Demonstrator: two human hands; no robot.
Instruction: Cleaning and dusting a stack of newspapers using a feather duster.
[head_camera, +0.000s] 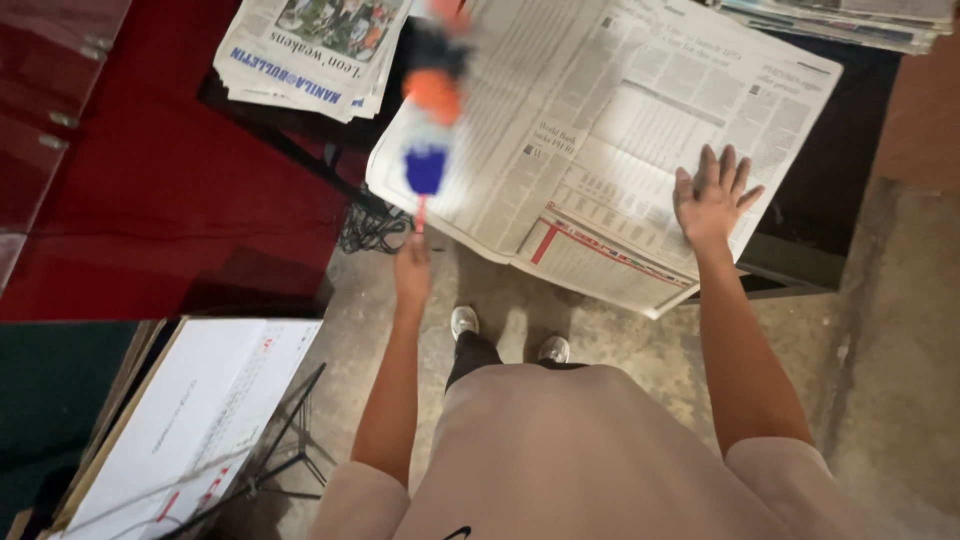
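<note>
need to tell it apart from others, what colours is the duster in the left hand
Orange and blue tufts, dark between; blurred duster in the left hand, head view.

Open newspaper (600, 130) lies on the table (830, 220) ahead, its near edge overhanging twd the person; right hand (712, 198) lies flat on its right part, left hand (412, 268) sits below its left edge w/ a duster (432, 110) rising over the page. Folded newspaper (305, 50) is to the left, paper stack (850, 18) behind at far right. White board (190, 410) lies on the floor (880, 350) near-left, wire stand (270, 450) over its right edge.
</note>
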